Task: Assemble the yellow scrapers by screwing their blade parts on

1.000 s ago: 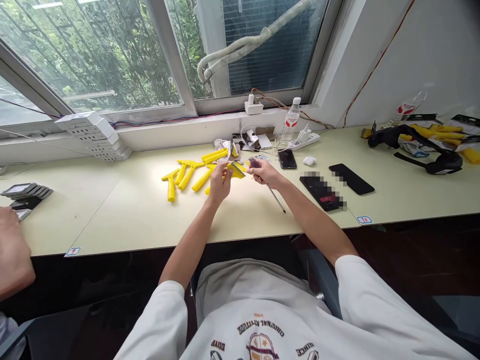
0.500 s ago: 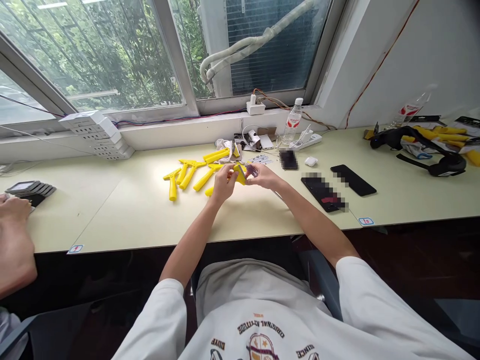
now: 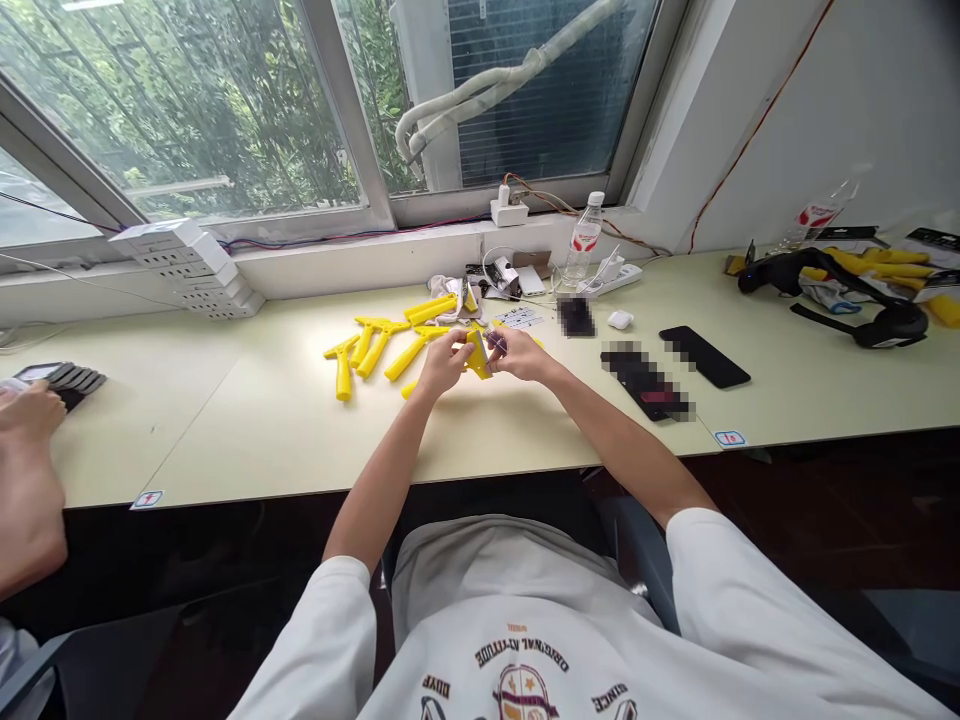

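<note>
My left hand point(image 3: 444, 362) is closed on a yellow scraper point(image 3: 477, 358), its wide head with a grey strip turned toward my right hand. In my right hand point(image 3: 521, 355) is what looks like a screwdriver point(image 3: 496, 343) with a dark purplish, see-through handle. Its handle end is close to the scraper head; my fingers hide whether they touch. Several more yellow scrapers point(image 3: 381, 340) lie on the table just left of and beyond my left hand.
Beyond my hands are a printed sheet point(image 3: 519, 318), a white cloth point(image 3: 447, 288) and a bottle point(image 3: 583, 240). Dark phones point(image 3: 705, 357) and a white earbud case point(image 3: 620, 320) lie to the right. At far left, another person's hand point(image 3: 30, 410) touches stacked grey pieces point(image 3: 64, 378).
The scraper in my left hand has tilted a little and its head shows more. My right hand has turned slightly; the thin shaft seen below its wrist no longer shows.
</note>
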{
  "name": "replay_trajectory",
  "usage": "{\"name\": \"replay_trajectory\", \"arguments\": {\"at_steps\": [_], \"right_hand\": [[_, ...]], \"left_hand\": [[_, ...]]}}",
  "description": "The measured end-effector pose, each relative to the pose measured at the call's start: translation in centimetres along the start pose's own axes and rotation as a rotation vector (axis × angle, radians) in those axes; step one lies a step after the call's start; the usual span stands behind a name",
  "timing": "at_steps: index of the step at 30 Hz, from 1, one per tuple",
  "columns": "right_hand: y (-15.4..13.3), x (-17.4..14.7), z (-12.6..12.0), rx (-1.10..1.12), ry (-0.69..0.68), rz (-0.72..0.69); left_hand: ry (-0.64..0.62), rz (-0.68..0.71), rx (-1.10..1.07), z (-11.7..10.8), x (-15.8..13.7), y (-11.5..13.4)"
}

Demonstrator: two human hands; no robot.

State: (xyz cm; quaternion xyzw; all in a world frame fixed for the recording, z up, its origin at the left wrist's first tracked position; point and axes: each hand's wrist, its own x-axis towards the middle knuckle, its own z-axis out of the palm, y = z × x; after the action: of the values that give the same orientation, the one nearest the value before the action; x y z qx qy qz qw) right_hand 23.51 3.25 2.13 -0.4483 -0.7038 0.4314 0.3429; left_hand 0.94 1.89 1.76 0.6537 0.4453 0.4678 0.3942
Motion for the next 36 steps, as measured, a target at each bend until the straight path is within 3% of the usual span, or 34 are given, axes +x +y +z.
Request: {"name": "replay_trajectory", "arguments": {"at_steps": [5, 14, 24, 36], "right_hand": [[-0.1, 0.1, 0.1, 0.049, -0.012, 0.011], [-0.1, 0.3, 0.0, 0.165, -0.060, 0.002], [-1.9, -1.0, -0.9, 0.131, -0.098, 0.124], [-0.7, -0.4, -0.2, 0.132, -0.117, 0.018]], "left_hand": [[-0.012, -0.076, -0.022, -0.1, -0.1, 0.4], [-0.018, -0.074, -0.017, -0.2, -0.1, 0.6], [-0.038, -0.102, -0.055, -0.7, 0.1, -0.4], [-0.021, -0.094, -0.064, -0.6, 0.0, -0.3]]}}
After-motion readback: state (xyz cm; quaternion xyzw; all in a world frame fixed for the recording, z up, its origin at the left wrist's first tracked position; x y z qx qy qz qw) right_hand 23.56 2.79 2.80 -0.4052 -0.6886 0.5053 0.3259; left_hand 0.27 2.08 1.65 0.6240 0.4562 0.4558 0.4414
